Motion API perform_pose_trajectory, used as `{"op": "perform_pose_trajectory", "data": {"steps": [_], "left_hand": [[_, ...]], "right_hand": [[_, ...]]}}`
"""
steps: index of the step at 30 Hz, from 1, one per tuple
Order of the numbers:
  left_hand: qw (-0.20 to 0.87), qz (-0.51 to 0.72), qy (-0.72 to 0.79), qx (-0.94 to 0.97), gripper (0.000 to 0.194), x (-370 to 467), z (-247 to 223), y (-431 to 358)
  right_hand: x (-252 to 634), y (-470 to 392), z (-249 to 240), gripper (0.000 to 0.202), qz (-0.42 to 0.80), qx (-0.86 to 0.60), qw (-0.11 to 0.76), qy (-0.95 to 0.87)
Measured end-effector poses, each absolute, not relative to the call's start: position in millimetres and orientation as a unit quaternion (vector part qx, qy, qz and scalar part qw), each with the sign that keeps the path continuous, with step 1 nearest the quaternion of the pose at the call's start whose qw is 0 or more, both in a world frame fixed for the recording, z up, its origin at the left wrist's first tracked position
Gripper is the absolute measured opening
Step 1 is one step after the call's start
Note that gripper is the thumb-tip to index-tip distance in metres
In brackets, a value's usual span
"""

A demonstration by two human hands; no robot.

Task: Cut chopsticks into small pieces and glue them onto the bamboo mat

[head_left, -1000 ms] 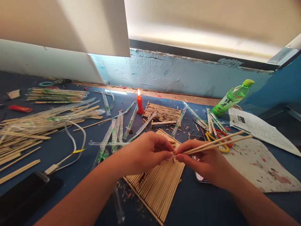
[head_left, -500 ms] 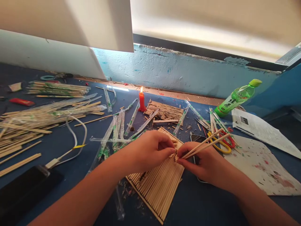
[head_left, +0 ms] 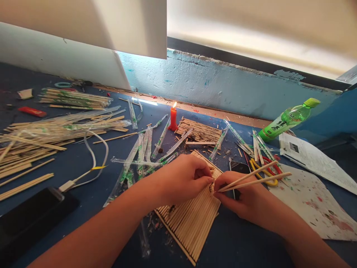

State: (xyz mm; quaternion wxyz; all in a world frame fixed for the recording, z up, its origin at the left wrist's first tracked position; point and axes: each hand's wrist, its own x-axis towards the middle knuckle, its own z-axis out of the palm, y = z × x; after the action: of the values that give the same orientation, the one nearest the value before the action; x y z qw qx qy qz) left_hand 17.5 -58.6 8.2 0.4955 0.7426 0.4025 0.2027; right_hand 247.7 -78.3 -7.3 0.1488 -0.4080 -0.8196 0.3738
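A flat panel of wooden chopsticks laid side by side (head_left: 192, 223) lies on the blue table under both hands. My left hand (head_left: 186, 176) reaches over the panel's upper part, thumb and fingers pinched together; whatever is between their tips is too small to make out. Close to those fingertips, my right hand (head_left: 242, 193) is closed on a pair of chopsticks (head_left: 256, 178), whose free ends point up to the right and spread apart. Small pieces stand on the panel by the fingers, partly hidden. Behind the panel, a red candle (head_left: 173, 118) burns upright.
A smaller stick panel (head_left: 199, 131) sits beside the candle. Loose chopsticks (head_left: 28, 160) and wrappers (head_left: 139, 149) cover the left. At right are a phone (head_left: 237, 167), scissors (head_left: 267, 172), a green bottle (head_left: 288, 119) and a stained sheet (head_left: 312, 201). A black power bank (head_left: 39, 219) lies front left.
The view has shifted a little, so things appear farther right. The chopsticks in my right hand have tilted lower and their free ends are wider apart. My left hand keeps its pinch.
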Motion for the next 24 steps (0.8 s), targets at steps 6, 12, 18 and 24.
{"op": "perform_pose_trajectory", "data": {"steps": [6,12,18,24], "left_hand": [[0.492,0.197,0.41,0.742,0.018,17.3,5.2,-59.2],[0.487,0.189,0.405,0.751,0.018,17.5,3.2,-58.6],[0.474,0.182,0.408,0.759,0.02,18.2,2.5,-59.2],[0.478,0.184,0.414,0.752,0.021,19.0,3.2,-59.8]], "right_hand": [[246.6,-78.6,-4.2,0.014,0.35,-0.415,0.137,-0.828],[247.0,-79.4,-5.1,0.014,0.339,-0.409,0.138,-0.836],[246.5,-81.2,-5.5,0.011,0.309,-0.409,0.127,-0.849],[246.4,-81.9,-7.9,0.007,0.306,-0.421,0.114,-0.846]]}}
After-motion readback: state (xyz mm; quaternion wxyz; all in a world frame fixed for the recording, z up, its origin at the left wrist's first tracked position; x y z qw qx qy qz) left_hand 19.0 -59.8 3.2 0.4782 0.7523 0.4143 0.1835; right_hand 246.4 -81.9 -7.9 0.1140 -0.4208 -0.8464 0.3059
